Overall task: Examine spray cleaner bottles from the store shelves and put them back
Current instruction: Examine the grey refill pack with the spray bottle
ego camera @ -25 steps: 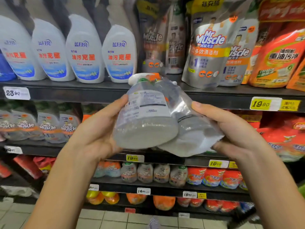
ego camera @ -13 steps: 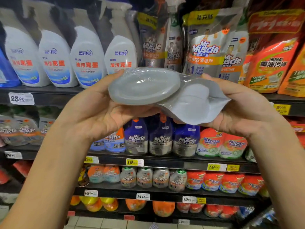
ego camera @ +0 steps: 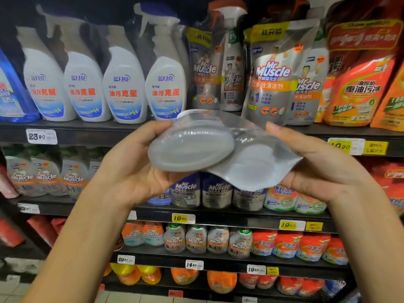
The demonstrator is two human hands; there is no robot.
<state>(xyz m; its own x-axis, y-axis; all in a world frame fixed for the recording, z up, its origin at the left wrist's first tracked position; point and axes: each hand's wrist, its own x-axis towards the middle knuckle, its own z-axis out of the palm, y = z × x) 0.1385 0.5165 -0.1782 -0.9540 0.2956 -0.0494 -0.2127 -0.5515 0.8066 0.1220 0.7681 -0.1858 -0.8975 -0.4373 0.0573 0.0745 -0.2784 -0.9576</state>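
I hold a grey spray cleaner bottle (ego camera: pixel 190 149) wrapped together with a silver refill pouch (ego camera: pixel 255 169) in clear plastic. The pack is tipped so its bottoms face me, in front of the top shelf. My left hand (ego camera: pixel 135 169) grips the bottle from the left, thumb over its top edge. My right hand (ego camera: pixel 314 165) holds the pouch side, fingers curled behind it. The spray head is hidden behind the pack.
The top shelf (ego camera: pixel 91 132) carries white spray bottles (ego camera: pixel 124 88) on the left, grey bottle-and-pouch packs (ego camera: pixel 271 77) in the middle and orange pouches (ego camera: pixel 358 88) on the right. Lower shelves hold more bottles (ego camera: pixel 196 239). Tiled floor (ego camera: pixel 13 287) lies below.
A second ago the pack stood upright with its label toward me. It has been tipped back so its bottoms face me, and the view has shifted lower.
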